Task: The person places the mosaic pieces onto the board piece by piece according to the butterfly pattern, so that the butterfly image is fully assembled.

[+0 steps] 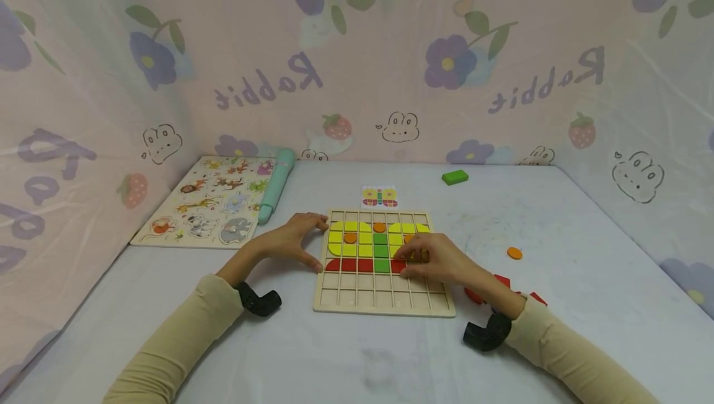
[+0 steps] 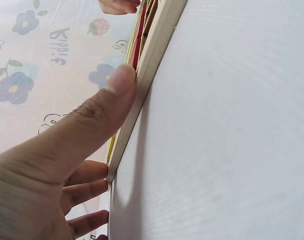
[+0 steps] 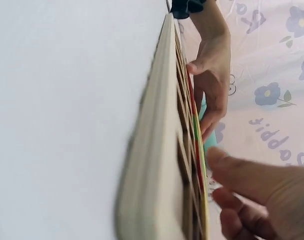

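Note:
A wooden grid board (image 1: 385, 314) lies mid-table, with yellow tiles (image 1: 365, 250), green tiles (image 1: 381, 253), orange discs (image 1: 350, 238) and a row of red tiles (image 1: 349, 265) in its cells. My left hand (image 1: 292, 240) rests on the board's left edge, thumb and fingers spread; the left wrist view shows the thumb (image 2: 122, 80) touching the rim. Over the board's right half, my right hand (image 1: 437, 258) has thumb and index finger around a red tile (image 1: 397, 266) just right of the green column. The hand hides some cells behind it.
A pattern card (image 1: 380, 197) lies beyond the board. Left stand an animal puzzle board (image 1: 189, 218) and a teal pen-shaped toy (image 1: 276, 187). A green block (image 1: 455, 177) and orange disc (image 1: 514, 253) lie right. Loose red pieces (image 1: 502, 281) lie partly under the right forearm.

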The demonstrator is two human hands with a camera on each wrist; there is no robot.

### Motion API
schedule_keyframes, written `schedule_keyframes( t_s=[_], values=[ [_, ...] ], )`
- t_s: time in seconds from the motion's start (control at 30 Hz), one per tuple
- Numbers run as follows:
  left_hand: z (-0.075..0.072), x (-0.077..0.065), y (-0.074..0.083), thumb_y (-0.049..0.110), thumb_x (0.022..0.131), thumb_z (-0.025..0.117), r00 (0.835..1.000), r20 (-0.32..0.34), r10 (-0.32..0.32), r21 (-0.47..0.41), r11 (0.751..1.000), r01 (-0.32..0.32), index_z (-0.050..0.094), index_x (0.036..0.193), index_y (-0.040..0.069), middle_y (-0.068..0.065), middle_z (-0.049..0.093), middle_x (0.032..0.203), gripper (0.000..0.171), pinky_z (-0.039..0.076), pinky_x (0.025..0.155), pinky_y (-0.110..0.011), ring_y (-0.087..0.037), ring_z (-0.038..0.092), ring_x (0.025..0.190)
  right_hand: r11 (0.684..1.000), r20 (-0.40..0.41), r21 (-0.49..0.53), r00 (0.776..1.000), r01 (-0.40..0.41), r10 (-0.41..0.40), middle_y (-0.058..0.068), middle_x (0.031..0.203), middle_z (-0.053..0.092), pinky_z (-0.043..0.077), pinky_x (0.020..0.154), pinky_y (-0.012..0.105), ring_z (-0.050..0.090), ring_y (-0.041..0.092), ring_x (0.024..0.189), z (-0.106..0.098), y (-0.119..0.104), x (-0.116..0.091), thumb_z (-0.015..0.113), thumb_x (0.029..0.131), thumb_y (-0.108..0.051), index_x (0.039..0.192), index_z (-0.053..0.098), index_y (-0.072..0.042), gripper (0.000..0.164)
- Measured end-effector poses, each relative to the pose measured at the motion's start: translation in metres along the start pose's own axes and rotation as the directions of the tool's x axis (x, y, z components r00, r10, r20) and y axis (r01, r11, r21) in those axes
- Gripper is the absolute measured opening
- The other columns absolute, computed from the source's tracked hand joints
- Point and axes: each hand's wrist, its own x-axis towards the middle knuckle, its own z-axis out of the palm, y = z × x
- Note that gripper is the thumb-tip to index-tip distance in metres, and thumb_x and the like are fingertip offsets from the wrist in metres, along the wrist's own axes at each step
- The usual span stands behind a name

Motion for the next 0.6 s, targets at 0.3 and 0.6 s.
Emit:
schedule_keyframes(
  t_s=[0.3,0.6],
  values=[
    [-0.001,0.001,0.000,0.042,0.065,0.083,1.000,-0.003,0.002,-0.002,1.000,-0.002,0.046,0.128,0.008,-0.013,0.030,0.148,0.080,0.015,0.111,-0.052,-0.034,0.017,0.138,0.997,-0.123,-0.061,0.991,-0.056,0.048,-0.002,0.094,0.068,0.045,0.065,0.027,0.052,0.011,0.078,-0.033,0.004,-0.018,0.077,0.076,-0.019,0.102,0.070,-0.013,0.028],
    [0.000,0.001,0.000,0.044,0.065,0.082,1.000,0.001,-0.011,0.009,1.000,0.011,0.045,0.130,0.008,-0.012,0.030,0.148,0.084,0.017,0.111,-0.052,-0.033,0.019,0.137,0.986,-0.181,-0.136,0.981,-0.093,0.068,-0.002,0.092,0.066,0.046,0.065,0.022,0.052,0.009,0.078,-0.063,0.019,-0.069,0.076,0.078,-0.015,0.099,0.069,-0.018,0.023]
  ],
)
